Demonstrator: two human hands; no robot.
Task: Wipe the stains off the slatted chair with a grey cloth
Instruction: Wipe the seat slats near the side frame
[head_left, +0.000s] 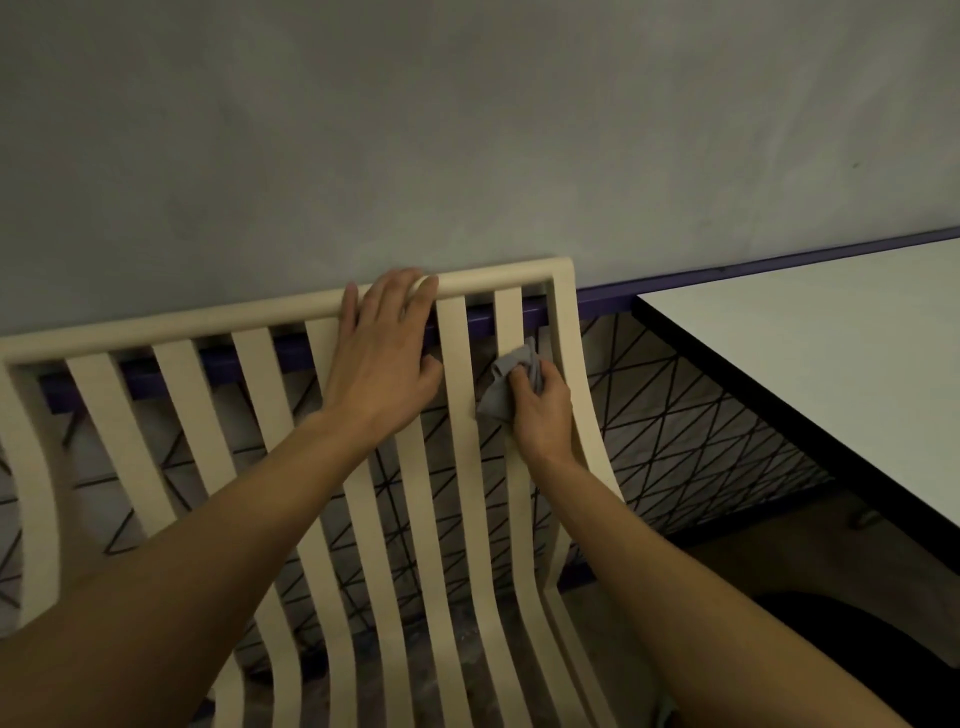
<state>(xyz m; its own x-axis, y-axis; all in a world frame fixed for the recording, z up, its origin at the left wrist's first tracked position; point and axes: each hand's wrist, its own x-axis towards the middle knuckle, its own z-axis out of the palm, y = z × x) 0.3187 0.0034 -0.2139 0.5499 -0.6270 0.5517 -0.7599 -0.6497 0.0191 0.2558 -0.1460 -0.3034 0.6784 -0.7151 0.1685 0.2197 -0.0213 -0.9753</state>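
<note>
1. Right now the chair (208, 317) fills the lower left and middle of the view: a cream frame with a rounded top rail and long curved slats that run down from the rail towards the seat.
2. It stands with its back near a grey wall (467, 130).
3. The left hand (382, 358) rests on the top rail, a little right of the rail's middle. Its fingers lie nearly straight and close together across the rail, with the tips on the rail's upper edge. The palm lies flat over a slat below. The thumb is bent in beside the next slat to the right. It holds nothing.
4. The right hand (540, 415) is lower and further right, by the chair's right edge. Its fingers are curled tight round the cloth (506, 384).
5. The cloth is grey and bunched into a wad. It sticks out above and to the left of the fingers and is pressed against the last slat before the right side post, a short way under the top rail.
6. Both forearms are bare and reach in from the bottom edge of the view.
7. Stains on the slats cannot be made out in the dim light.
8. A purple rail (779, 262) runs along the foot of the wall behind the chair.
9. Under that rail a black wire lattice (701, 415) shows through the gaps between the slats.
10. A white bench (831, 353) with a dark edge stands to the right of the chair, apart from it.
</note>
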